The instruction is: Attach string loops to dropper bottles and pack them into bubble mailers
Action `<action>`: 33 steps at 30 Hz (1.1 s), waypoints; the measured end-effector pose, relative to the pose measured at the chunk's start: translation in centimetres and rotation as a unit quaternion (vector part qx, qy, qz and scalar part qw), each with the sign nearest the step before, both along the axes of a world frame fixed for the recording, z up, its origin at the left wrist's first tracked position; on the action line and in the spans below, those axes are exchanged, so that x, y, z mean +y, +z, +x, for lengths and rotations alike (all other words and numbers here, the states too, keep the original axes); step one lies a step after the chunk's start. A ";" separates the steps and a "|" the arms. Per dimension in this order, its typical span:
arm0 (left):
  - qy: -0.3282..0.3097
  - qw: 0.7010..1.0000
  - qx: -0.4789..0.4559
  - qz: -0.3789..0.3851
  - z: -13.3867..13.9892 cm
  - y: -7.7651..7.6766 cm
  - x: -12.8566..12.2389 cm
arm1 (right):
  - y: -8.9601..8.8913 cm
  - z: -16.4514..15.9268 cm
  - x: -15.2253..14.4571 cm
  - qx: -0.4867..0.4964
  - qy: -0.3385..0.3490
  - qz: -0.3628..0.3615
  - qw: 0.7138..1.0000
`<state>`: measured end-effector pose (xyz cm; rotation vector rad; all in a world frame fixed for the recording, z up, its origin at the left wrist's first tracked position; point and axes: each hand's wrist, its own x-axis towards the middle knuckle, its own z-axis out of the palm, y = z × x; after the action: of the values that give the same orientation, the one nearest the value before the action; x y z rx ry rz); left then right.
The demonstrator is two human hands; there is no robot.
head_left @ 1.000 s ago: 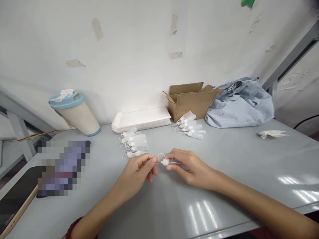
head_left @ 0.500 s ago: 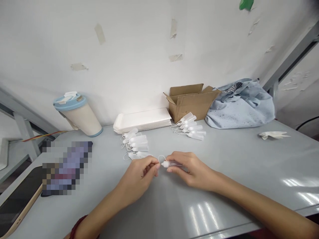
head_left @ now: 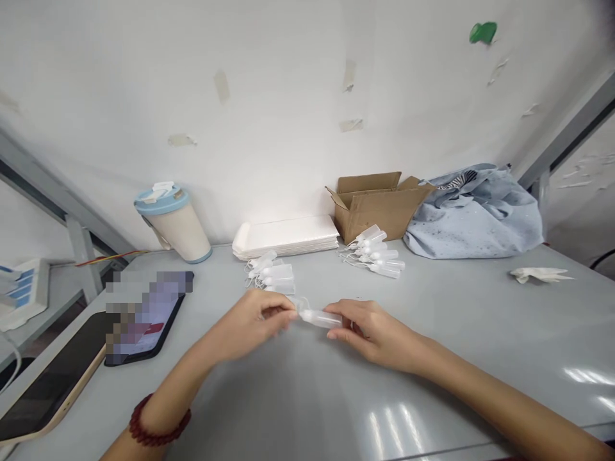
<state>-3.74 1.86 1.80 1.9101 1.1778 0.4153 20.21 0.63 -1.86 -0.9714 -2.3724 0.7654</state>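
A small clear dropper bottle point(head_left: 323, 318) with a white tip lies level between my hands, its tip toward the left. My right hand point(head_left: 372, 330) pinches its base end between thumb and fingers. At the tip, the closed fingers of my left hand point(head_left: 262, 323) pinch the thin white cord point(head_left: 303, 302), which arches above the tip; the fingertips are slightly blurred. Just behind my left hand lies a pile of similar bottles with cords point(head_left: 278, 274). Farther right, a second group of such bottles point(head_left: 377, 251) rests before the cardboard box.
Along the wall stand a blue-lidded tumbler point(head_left: 180, 227), a stack of white envelopes point(head_left: 288, 235), an open cardboard box point(head_left: 382, 211) and a light blue cloth bag point(head_left: 475, 221). Two phones, one dark-screened point(head_left: 60, 378) and one lit point(head_left: 161, 320), lie left. Crumpled tissue point(head_left: 541, 274) lies right.
My left hand has moved slightly left, drawing at the cord. More of the bottle shows now, as my right fingers sit nearer its base. The whole view has shifted a little.
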 end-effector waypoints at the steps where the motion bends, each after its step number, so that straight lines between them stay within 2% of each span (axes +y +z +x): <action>1: 0.019 1.000 0.003 -0.001 -0.7 0.4 0.5 | -0.1 0.2 0.2 -0.006 -0.014 0.015 1.000; 4: 0.062 0.998 0.026 0.003 -2.7 1.4 1.5 | -0.3 1.3 1.3 -0.021 -0.067 0.082 0.994; 8: 0.087 0.994 0.061 -0.023 -4.1 1.4 2.3 | -0.1 3.2 3.2 -0.051 -0.127 0.163 0.977; 12: 0.101 0.986 0.121 -0.047 -4.4 0.8 2.6 | 0.7 5.1 4.6 -0.201 -0.211 0.171 0.941; 15: 0.185 0.963 0.193 0.031 -4.2 0.4 2.6 | 1.2 6.2 5.1 -0.297 -0.266 0.140 0.906; 18: 0.263 0.925 0.228 0.156 -3.5 -0.2 2.5 | 1.3 7.1 5.4 -0.312 -0.281 0.119 0.900; 20: 0.261 0.919 0.215 0.203 -2.7 -0.6 2.2 | 1.2 7.6 5.6 -0.318 -0.287 0.110 0.897; 24: 0.238 0.921 0.203 0.232 -0.9 -1.3 1.3 | 0.7 8.1 6.1 -0.324 -0.296 0.105 0.893; 28: 0.221 0.926 0.206 0.227 0.2 -1.3 0.4 | 0.3 7.8 6.3 -0.314 -0.283 0.101 0.901; 33: 0.192 0.937 0.199 0.212 1.0 -1.3 -0.2 | 0.0 6.6 5.9 -0.274 -0.239 0.077 0.928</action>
<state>-2.71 1.61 0.53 2.1951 1.8686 0.5413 26.84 6.55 -1.86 -1.7826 -2.4080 0.1180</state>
